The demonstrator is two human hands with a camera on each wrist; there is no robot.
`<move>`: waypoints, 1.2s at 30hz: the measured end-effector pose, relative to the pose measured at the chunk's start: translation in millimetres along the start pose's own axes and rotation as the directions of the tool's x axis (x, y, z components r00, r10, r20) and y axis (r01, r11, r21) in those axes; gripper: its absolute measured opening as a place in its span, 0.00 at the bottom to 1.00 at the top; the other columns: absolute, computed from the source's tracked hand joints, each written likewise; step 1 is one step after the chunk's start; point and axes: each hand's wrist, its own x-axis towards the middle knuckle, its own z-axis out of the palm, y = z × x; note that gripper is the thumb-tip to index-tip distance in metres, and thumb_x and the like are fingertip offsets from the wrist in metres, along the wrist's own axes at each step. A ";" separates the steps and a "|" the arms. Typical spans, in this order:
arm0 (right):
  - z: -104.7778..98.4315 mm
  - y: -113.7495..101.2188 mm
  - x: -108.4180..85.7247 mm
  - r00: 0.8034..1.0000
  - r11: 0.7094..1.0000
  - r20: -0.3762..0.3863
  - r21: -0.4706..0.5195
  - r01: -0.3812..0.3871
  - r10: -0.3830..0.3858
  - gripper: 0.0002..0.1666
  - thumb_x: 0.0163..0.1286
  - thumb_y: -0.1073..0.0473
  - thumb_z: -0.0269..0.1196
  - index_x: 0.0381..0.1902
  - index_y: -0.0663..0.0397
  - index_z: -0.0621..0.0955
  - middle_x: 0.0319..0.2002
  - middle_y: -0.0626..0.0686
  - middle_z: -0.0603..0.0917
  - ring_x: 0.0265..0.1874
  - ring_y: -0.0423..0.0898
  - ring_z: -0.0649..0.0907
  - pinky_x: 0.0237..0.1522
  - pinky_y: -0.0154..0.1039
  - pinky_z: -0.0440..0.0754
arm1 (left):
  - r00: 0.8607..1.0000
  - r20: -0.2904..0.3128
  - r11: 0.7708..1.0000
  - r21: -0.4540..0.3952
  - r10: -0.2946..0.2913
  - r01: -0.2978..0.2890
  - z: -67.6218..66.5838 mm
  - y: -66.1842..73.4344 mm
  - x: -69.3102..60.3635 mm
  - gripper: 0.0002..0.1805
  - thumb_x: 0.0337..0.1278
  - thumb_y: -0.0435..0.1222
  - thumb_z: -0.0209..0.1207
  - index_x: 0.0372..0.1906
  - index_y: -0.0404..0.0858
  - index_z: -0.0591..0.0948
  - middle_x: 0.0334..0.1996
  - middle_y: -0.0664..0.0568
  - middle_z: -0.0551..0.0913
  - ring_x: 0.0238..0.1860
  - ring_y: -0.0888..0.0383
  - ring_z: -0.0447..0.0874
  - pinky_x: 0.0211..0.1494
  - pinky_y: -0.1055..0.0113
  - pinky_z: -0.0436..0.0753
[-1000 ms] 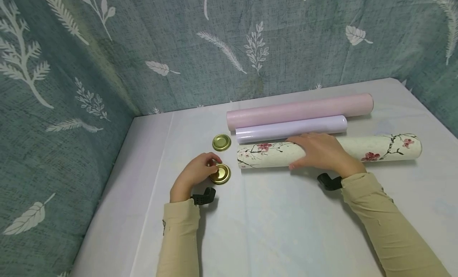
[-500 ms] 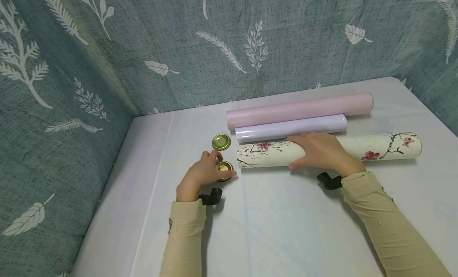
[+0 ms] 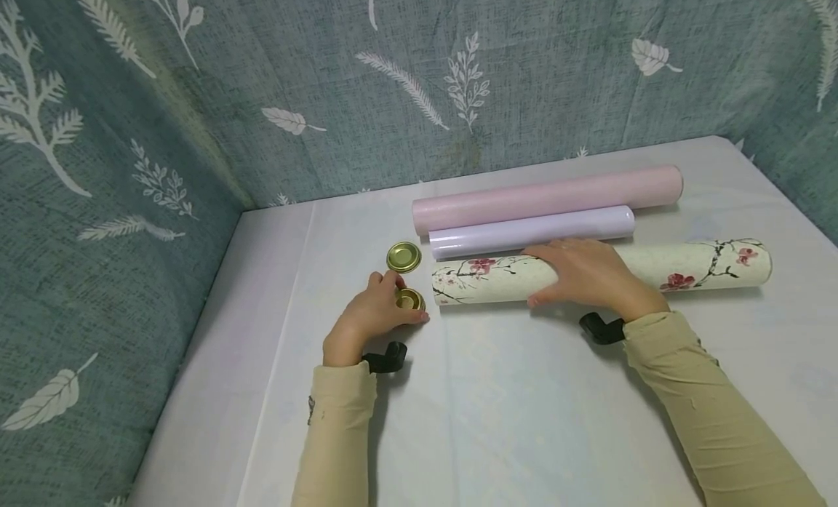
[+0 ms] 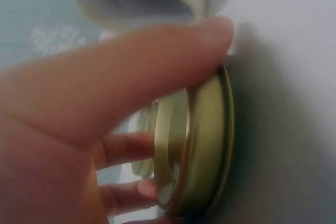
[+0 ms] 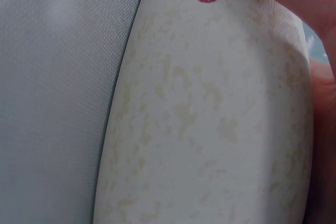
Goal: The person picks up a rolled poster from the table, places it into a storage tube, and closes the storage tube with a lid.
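Note:
My left hand (image 3: pixel 368 316) pinches a round gold-coloured metal jar lid (image 3: pixel 409 300), thumb along the near rim and fingers on the far side. In the left wrist view the thumb (image 4: pixel 173 51) crosses in front of this lid (image 4: pixel 207 140), close to the white surface; whether it is lifted cannot be told. Just beyond lies a second gold lid (image 3: pixel 403 257), flat on the table. My right hand (image 3: pixel 585 278) grips a cream wallpaper roll (image 3: pixel 694 267) with red blossoms from above, thumb on its near side. The right wrist view is mostly filled by the roll (image 5: pixel 205 114).
Behind the cream roll lie a glossy pale lilac roll (image 3: pixel 533 230) and a longer pink roll (image 3: pixel 550 199), roughly parallel. The white-covered table (image 3: pixel 524 405) meets green leaf-patterned fabric (image 3: pixel 327 92) at the back and sides.
My left hand has shifted right, its thumb now round the near side of the lid. That lid has moved slightly right and toward the far lid. The right hand and the rolls stay put.

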 end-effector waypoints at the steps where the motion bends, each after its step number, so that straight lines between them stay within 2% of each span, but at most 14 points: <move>1: -0.1 0.3 0.0 1.000 1.000 -0.001 0.001 0.001 -0.001 0.49 0.36 0.27 0.65 0.57 0.37 0.71 0.48 0.49 0.77 0.46 0.51 0.76 0.41 0.50 0.71 | 1.000 0.003 1.000 -0.029 0.003 -0.003 -1.5 -1.3 0.4 0.37 0.34 0.59 0.64 0.49 0.44 0.66 0.42 0.49 0.64 0.35 0.53 0.73 0.40 0.60 0.71; 9: -0.5 1.9 0.1 1.000 1.000 -0.003 0.004 0.009 -0.009 0.50 0.36 0.26 0.64 0.58 0.38 0.71 0.50 0.49 0.77 0.48 0.52 0.75 0.43 0.51 0.71 | 0.997 0.008 0.977 -0.196 0.082 -0.079 -9.0 -12.6 1.5 0.35 0.39 0.58 0.63 0.47 0.40 0.65 0.42 0.47 0.68 0.39 0.53 0.70 0.41 0.62 0.70; 17: -2.7 1.0 0.2 1.000 1.000 0.010 0.003 0.020 -0.020 0.52 0.36 0.24 0.62 0.59 0.41 0.70 0.51 0.52 0.76 0.49 0.54 0.74 0.44 0.53 0.70 | 0.989 0.032 0.936 -0.330 0.143 -0.124 -8.9 -15.8 2.3 0.33 0.42 0.56 0.62 0.48 0.43 0.64 0.40 0.47 0.73 0.37 0.55 0.72 0.37 0.64 0.73; 22: -1.8 1.5 -0.4 1.000 1.000 0.007 -0.002 0.016 -0.016 0.52 0.36 0.24 0.62 0.59 0.41 0.70 0.51 0.52 0.76 0.49 0.53 0.74 0.43 0.52 0.71 | 0.979 0.038 0.893 -0.418 0.200 -0.167 -9.8 -16.3 2.4 0.29 0.49 0.51 0.59 0.52 0.44 0.64 0.40 0.47 0.73 0.35 0.54 0.72 0.33 0.64 0.74; 24: -1.8 1.0 -0.3 1.000 1.000 0.005 0.000 0.013 -0.013 0.51 0.36 0.24 0.62 0.58 0.40 0.70 0.50 0.51 0.76 0.49 0.53 0.74 0.43 0.52 0.71 | 0.977 0.047 0.881 -0.445 0.206 -0.164 -10.4 -16.8 1.8 0.28 0.51 0.50 0.59 0.52 0.43 0.63 0.40 0.46 0.72 0.34 0.53 0.72 0.32 0.63 0.74; 29: -2.0 0.1 0.5 1.000 1.000 0.003 -0.002 0.022 -0.022 0.50 0.37 0.24 0.62 0.58 0.39 0.71 0.49 0.51 0.77 0.48 0.53 0.75 0.41 0.52 0.71 | 0.981 0.086 0.873 -0.475 0.172 -0.111 -13.5 -16.4 -2.2 0.29 0.47 0.49 0.62 0.49 0.41 0.63 0.40 0.47 0.71 0.35 0.54 0.71 0.32 0.63 0.75; 31: -2.1 0.2 0.9 1.000 1.000 0.002 -0.008 0.026 -0.026 0.50 0.37 0.24 0.62 0.57 0.39 0.71 0.49 0.51 0.77 0.47 0.52 0.75 0.41 0.52 0.71 | 0.979 0.102 0.870 -0.482 0.174 -0.104 -17.4 -12.6 -6.8 0.29 0.45 0.47 0.64 0.47 0.39 0.62 0.40 0.46 0.71 0.36 0.53 0.71 0.34 0.62 0.75; 36: -2.1 1.6 0.9 0.999 0.999 0.015 -0.008 0.033 -0.033 0.50 0.38 0.24 0.62 0.58 0.40 0.70 0.49 0.52 0.77 0.47 0.53 0.75 0.41 0.53 0.71 | 0.971 0.112 0.871 -0.472 0.212 -0.136 -26.6 -0.2 -17.0 0.28 0.45 0.41 0.66 0.44 0.36 0.62 0.36 0.46 0.71 0.41 0.51 0.72 0.39 0.64 0.73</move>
